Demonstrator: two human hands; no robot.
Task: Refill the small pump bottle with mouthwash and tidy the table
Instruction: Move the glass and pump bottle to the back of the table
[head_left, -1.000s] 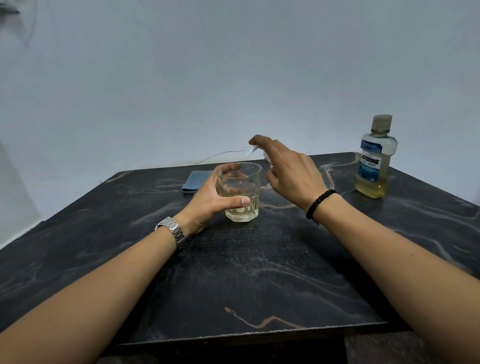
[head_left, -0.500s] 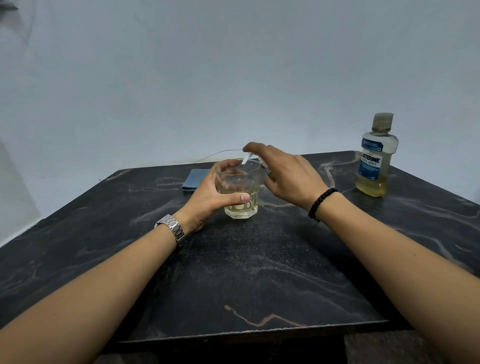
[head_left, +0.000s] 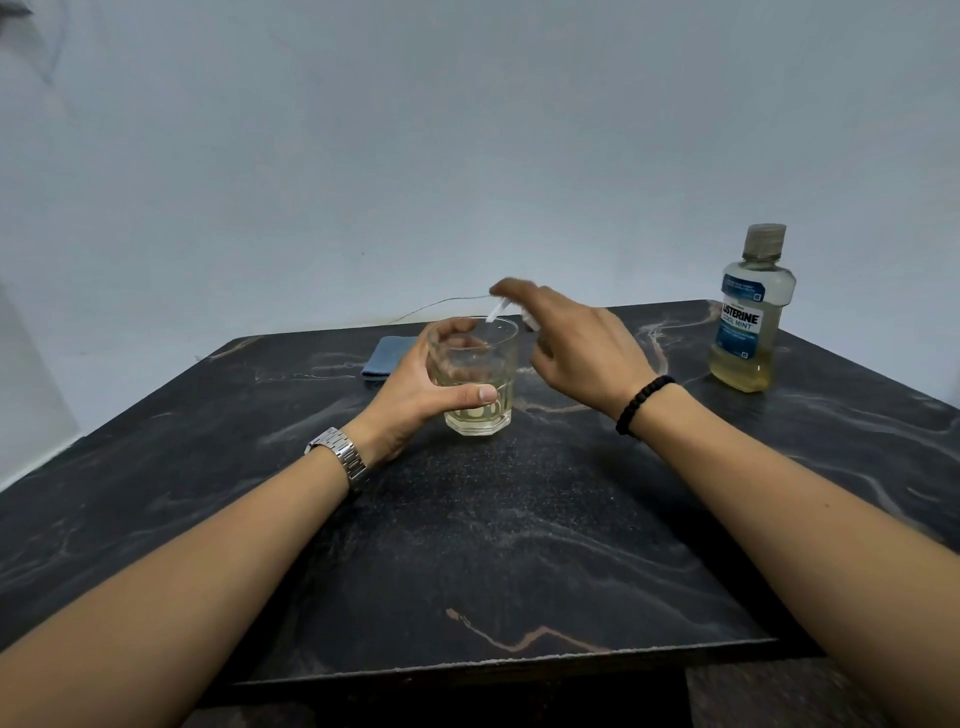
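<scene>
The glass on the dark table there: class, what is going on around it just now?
A person's left hand grips a clear tumbler that stands on the dark marble table with a little pale yellow liquid in it. The right hand holds a small white pump piece over the rim, its thin tube pointing into the glass. A capped Listerine bottle stands at the right, a folded blue cloth behind.
</scene>
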